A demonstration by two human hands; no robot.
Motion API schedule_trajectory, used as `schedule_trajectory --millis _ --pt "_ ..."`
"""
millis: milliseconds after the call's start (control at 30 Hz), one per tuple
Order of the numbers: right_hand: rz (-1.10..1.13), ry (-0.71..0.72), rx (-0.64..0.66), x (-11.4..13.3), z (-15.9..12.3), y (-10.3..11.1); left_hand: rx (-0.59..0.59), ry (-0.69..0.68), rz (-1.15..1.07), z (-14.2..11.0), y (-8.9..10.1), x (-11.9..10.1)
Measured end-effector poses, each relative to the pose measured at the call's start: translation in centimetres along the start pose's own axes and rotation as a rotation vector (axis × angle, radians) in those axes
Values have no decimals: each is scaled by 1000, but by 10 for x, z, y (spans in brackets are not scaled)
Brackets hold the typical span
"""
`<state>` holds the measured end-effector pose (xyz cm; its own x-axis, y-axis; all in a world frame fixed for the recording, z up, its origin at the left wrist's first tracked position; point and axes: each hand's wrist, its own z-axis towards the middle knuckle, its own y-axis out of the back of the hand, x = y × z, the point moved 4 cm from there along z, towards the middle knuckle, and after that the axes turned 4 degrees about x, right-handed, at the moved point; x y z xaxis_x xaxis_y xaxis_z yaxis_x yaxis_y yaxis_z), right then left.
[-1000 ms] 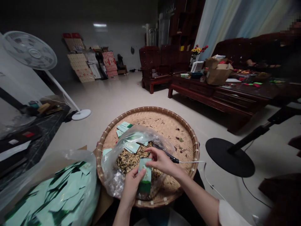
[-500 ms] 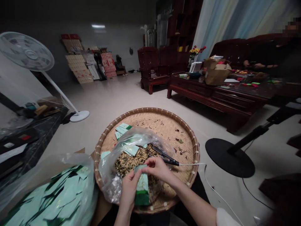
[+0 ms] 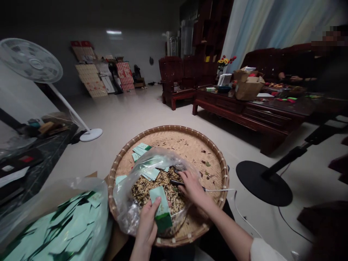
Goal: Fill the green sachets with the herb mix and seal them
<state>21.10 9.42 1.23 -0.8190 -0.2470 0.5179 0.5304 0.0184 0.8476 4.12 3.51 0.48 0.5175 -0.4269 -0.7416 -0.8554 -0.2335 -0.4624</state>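
My left hand [image 3: 149, 221] pinches a small green packet [image 3: 161, 208] between thumb and fingers, its dark green end low and towards me. My right hand [image 3: 193, 188] is closed over black corded tongs [image 3: 178, 183], which look like a hair straightener; its fingers partly hide them. Both hands are above a clear plastic bag [image 3: 123, 214] that lies open with a loose dark-and-pale dried mix [image 3: 144, 188] in it. Several flat green packets [image 3: 150, 174] rest on the mix. The bag lies in a round woven bamboo tray [image 3: 217, 163].
More packets [image 3: 141, 148] lie at the tray's far left. A plastic bag full of green packets [image 3: 73, 228] stands at left. A white fan [image 3: 91, 135] and a black stand base [image 3: 263, 183] flank the tray. Behind are a wooden table [image 3: 244, 112] and a seated person [image 3: 301, 72].
My right hand has left the packet's top edge and moved right and up onto the black tongs. The packet, now in my left hand alone, has tilted and moved slightly left.
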Motion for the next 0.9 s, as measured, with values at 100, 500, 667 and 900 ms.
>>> schedule_trajectory --millis 100,500,667,900 --pt "-231 -78 141 -13 5 -8 0 7 -51 -2 -3 -2" --pt "580 -74 405 -13 -2 42 34 -115 264 5 1 0" --pt "531 81 516 26 -6 50 149 -97 420 11 -7 7" --pt "426 33 367 30 -5 41 180 -158 494 13 -4 11"
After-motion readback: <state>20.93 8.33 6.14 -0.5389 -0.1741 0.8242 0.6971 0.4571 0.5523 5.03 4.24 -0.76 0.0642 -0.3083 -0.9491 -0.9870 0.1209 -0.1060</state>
